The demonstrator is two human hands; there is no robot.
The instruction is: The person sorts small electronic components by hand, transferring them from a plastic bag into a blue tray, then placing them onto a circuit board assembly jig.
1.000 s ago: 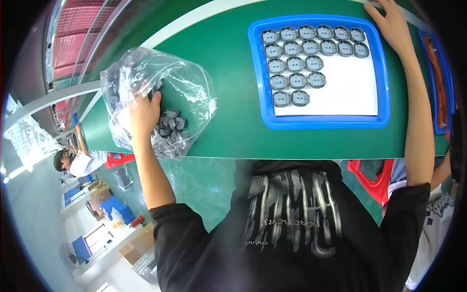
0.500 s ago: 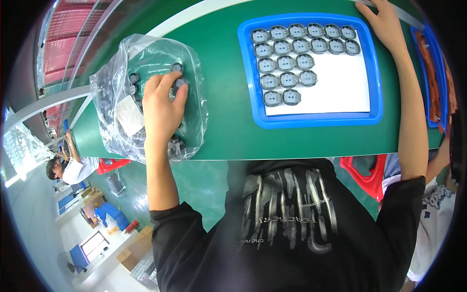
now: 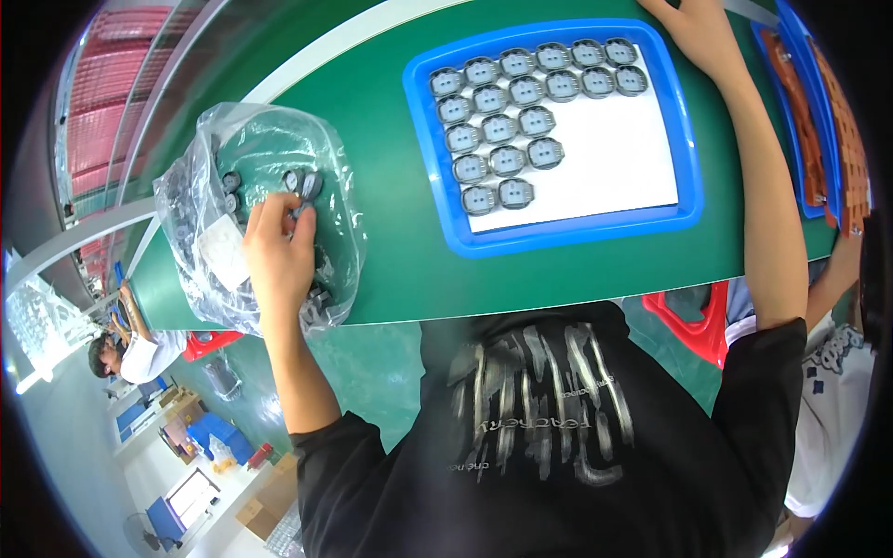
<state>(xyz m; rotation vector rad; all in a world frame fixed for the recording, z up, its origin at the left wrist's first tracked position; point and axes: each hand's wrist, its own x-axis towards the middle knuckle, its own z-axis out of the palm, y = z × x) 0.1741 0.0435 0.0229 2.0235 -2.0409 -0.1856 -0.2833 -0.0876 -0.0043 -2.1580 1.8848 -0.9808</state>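
Observation:
My left hand (image 3: 277, 251) reaches over a clear plastic bag (image 3: 346, 237) on the left of the green table. Its thumb and fingers are closed around what looks like a small grey plastic part, mostly hidden by the fingertips. Just beyond them lie loose dark grey parts (image 3: 312, 184), and more show through the film. Rows of similar rounded grey parts (image 3: 526, 90) sit on a white sheet (image 3: 614, 158) in a blue tray (image 3: 565, 244). My right hand (image 3: 696, 35) rests past the tray's far right corner, fingers apart and partly cut off by the frame.
At the far right, stacked blue trays (image 3: 807, 112) hold brown-orange pieces (image 3: 848, 130). Beside me on the right sits a person in a white shirt (image 3: 823, 428), near a red stool (image 3: 698, 325). Another person (image 3: 139, 353) sits further off to the left.
The view has shifted, so the tray appears further left and the bag slightly lower. My left hand has drawn slightly nearer within the bag, its fingers closing together. My right hand stays beyond the tray.

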